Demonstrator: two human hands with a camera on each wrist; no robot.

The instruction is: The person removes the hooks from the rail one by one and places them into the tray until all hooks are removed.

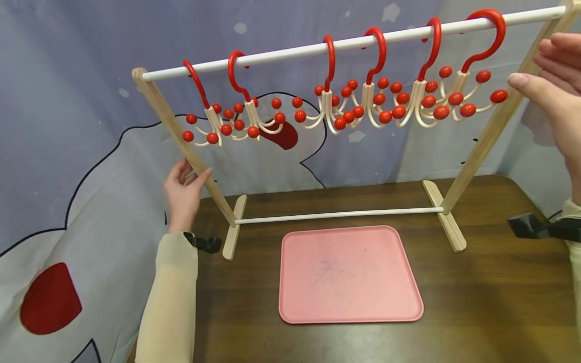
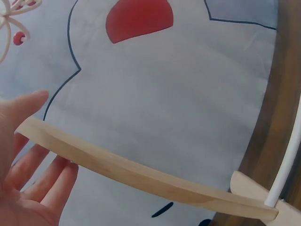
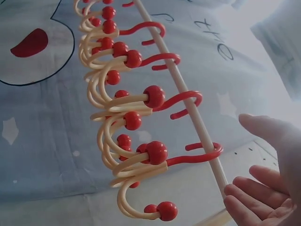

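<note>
A small clothes rack [image 1: 290, 53] with pale wooden posts and white rods stands on the table. From its top rod hang several multi-arm hangers [image 1: 368, 96] with red hooks, cream curved arms and red balls at the tips. My left hand [image 1: 183, 194] is at the left post [image 1: 170, 118], thumb on one side and fingers behind it. In the left wrist view the thumb stands off the post [image 2: 141, 176] and the fingers are loosely extended. Beside the right post [image 1: 481, 141], my right hand [image 1: 560, 96] has its fingers spread and holds nothing.
A pink tray [image 1: 349, 275] lies on the brown wooden table [image 1: 490, 302] in front of the rack. A patterned curtain [image 1: 104, 166] hangs behind and to the left. The rack's wooden feet [image 1: 447, 222] stick out toward the front.
</note>
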